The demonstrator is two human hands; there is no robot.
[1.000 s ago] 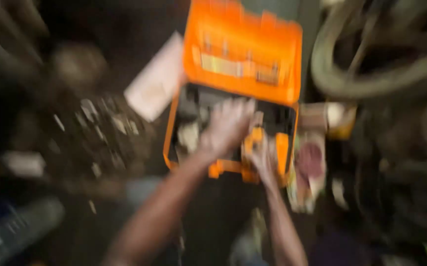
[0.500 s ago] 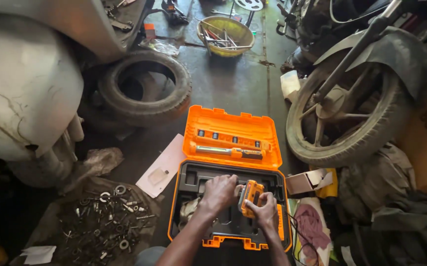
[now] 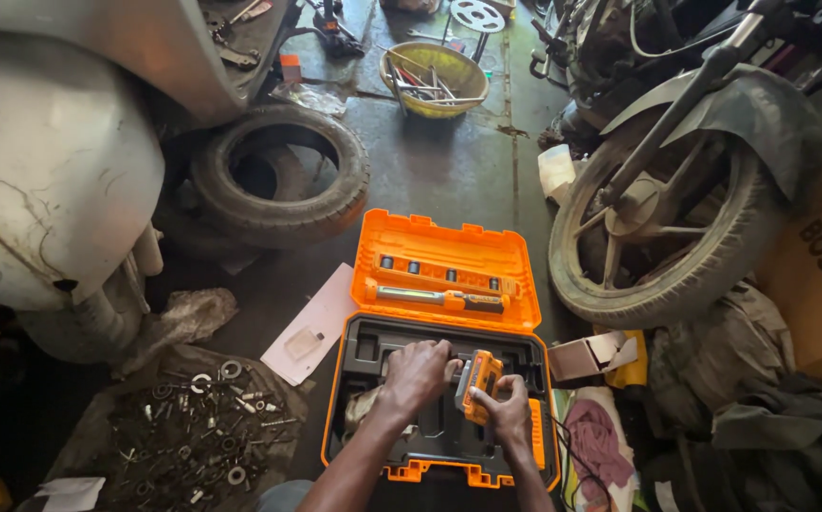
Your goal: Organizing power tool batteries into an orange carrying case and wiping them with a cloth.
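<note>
**Both hands inside an open orange tool case**

Open orange plastic tool case [image 3: 449, 275] lying on the grimy concrete floor [image 3: 439, 171], lid tilted back, black moulded tray facing up. Clipped into the lid: a row of small dark sockets and a long grey-and-orange bar tool [image 3: 441, 300]. Down in the tray: a crumpled pale rag at the lower left corner, empty recesses along the rear edge. Farther off, a round yellow bowl [image 3: 435, 81] full of loose metal hand tools. To the left of the case, a dark cloth [image 3: 193, 427] strewn with washers, nuts and bolts, and a white sheet of paper [image 3: 321, 318] with a small clear packet on it.

Small orange-and-black boxy power tool [image 3: 477, 384], held upright over the middle of the tray, just above its recesses, narrow face turned up.

Right hand [image 3: 506, 417] wrapped around the lower part of that tool, fingers closed on its body, wrist coming in from the bottom edge. Left hand [image 3: 418, 374] knuckles up, fingers curled down onto the tray right beside the tool, fingertips touching its left side; whether anything is pinched beneath cannot be told.

Worn rubber tyre [image 3: 278, 175] flat on the floor at the left, motorcycle front wheel [image 3: 662, 228] at the right
</note>
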